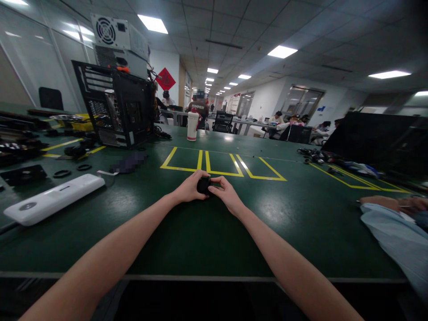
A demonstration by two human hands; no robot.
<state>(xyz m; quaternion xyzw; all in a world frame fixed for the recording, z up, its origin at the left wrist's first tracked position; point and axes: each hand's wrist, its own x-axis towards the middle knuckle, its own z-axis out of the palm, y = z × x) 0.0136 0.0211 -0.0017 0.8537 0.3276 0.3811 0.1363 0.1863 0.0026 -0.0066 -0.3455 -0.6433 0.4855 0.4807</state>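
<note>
Between my two hands, low over the green table, is a small round black object (pixel 203 185); its exact kind I cannot make out. My left hand (pixel 189 187) curls round its left side, thumb below and fingers above. From the right, my right hand (pixel 226 192) pinches its edge with thumb and fingertips. Parts of the object are hidden behind the fingers. Just beyond my hands, yellow tape outlines (pixel 224 173) mark the tabletop.
An open black computer case (pixel 123 107) carries power supplies (pixel 113 33) at the left. Nearer lie a white power strip (pixel 55 198) and black rings (pixel 62 174). A white cup (pixel 192 126) stands behind. At right are cables (pixel 314 156), a dark monitor (pixel 377 138) and another person's sleeve (pixel 391 227).
</note>
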